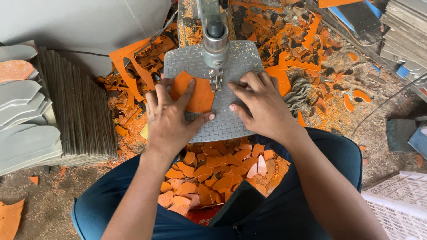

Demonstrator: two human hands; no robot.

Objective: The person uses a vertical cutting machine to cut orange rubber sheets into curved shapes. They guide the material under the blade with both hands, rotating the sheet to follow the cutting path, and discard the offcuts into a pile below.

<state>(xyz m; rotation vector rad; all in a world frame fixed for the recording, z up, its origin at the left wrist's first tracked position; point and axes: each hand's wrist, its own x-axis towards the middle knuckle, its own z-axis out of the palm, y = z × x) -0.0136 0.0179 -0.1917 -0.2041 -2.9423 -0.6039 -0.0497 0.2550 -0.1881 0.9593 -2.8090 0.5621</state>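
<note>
A grey gridded work plate sits at centre under a metal machine head at twelve o'clock. The left hand presses flat on an orange cut piece beside the needle. The right hand rests on the plate at two o'clock. Orange cut pieces pile up at six o'clock, grey stacked sheets at nine.

I see an orange piece on a grey plate with a grid of little squares. Below it lies an orange heap, and grey sheets sit at the left of the frame.
</note>
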